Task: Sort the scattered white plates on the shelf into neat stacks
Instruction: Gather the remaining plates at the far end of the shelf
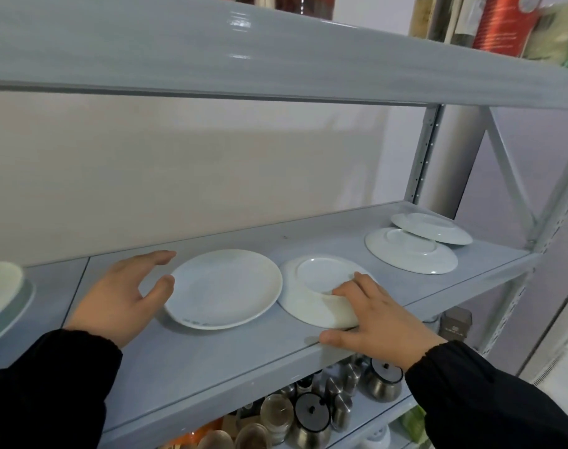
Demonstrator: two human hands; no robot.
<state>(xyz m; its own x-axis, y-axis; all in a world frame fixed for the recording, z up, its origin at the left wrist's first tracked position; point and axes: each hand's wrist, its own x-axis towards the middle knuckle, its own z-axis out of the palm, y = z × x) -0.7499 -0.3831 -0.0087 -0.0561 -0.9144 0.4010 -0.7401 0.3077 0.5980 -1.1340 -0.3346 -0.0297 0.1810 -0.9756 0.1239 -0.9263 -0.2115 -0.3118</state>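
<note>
On the grey shelf (211,354) lie several white plates. An upright plate (224,288) sits in the middle; my left hand (120,296) is spread open at its left rim, thumb touching the edge. Right of it lies an upside-down plate (311,286). My right hand (376,315) grips its near rim, fingers on top and thumb at the shelf's front edge. Further right, another upside-down plate (412,252) lies with a second plate (433,226) leaning on its far edge.
A pale plate (1,286) shows at the far left of the shelf. The upper shelf board (276,56) hangs close overhead with jars on it. Metal pots and lidded jars (311,413) fill the shelf below. A slanted brace (509,170) and post close the right end.
</note>
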